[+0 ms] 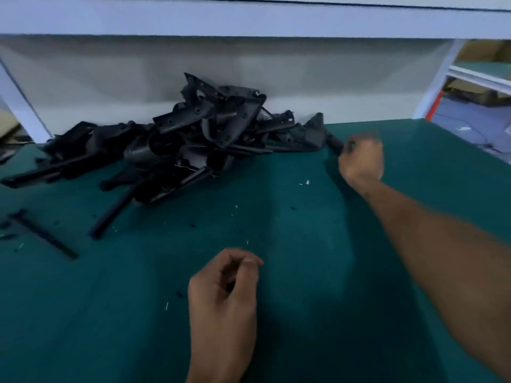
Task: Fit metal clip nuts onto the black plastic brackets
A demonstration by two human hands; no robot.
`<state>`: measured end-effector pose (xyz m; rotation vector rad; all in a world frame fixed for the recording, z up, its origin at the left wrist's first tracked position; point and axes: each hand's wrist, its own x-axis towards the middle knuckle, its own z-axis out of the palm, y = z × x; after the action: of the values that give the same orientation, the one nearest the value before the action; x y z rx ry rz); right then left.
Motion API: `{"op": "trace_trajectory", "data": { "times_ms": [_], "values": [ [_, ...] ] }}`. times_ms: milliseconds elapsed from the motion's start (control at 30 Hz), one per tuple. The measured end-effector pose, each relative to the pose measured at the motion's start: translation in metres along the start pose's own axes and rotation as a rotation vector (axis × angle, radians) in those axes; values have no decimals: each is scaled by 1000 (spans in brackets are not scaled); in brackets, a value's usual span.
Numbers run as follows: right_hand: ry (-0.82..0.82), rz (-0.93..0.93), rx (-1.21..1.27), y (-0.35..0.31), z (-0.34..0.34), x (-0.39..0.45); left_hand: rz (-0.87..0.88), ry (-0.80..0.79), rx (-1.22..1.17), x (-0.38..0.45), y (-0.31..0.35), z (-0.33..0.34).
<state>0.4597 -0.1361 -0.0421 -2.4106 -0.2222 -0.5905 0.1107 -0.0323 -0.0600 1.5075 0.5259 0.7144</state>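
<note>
Right hand: the right hand [360, 158] was stretched out to the far right end of the heap, fingers curled round the black tip of a bracket [313, 132] lying there; the frame was blurred, so how firm the grip was could not be told.
Left hand: the left hand [224, 294] hovered low over the near middle of the bench, fingers curled in with thumb against fingertips; whether something small sat in that pinch could not be told.
Brackets: the pile of black plastic brackets [199, 134] was heaped at the back of the bench against the pale rear panel, pieces lying crossed over one another at all angles.
Loose pieces: a long black strip [44, 234] lay flat at the left edge, apart from the pile, and a curved black bar [110, 217] stuck out of the pile's near side toward the camera.
Clip nuts: none could be made out anywhere in this view.
Bench: the green bench [304, 313] carried small pale flecks [305, 183] and dark crumbs scattered between the two hands.
Surroundings: a white shelf edge [249, 20] ran overhead, and white shelving [481, 78] stood off to the right.
</note>
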Motion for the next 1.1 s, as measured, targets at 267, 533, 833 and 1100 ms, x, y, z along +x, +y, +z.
{"op": "trace_trajectory", "data": {
  "times_ms": [267,533,833,1100],
  "values": [
    [-372,280,-174,-14,27,51,32,-23,150,6,-2,5],
    [-567,450,36,-5,-41,18,55,-82,147,3,2,0],
    [-728,369,987,-45,-142,-186,104,-200,141,-9,18,2],
    [-892,-299,624,-115,-139,-262,279,-10,204,-17,65,0]
  ]
}}
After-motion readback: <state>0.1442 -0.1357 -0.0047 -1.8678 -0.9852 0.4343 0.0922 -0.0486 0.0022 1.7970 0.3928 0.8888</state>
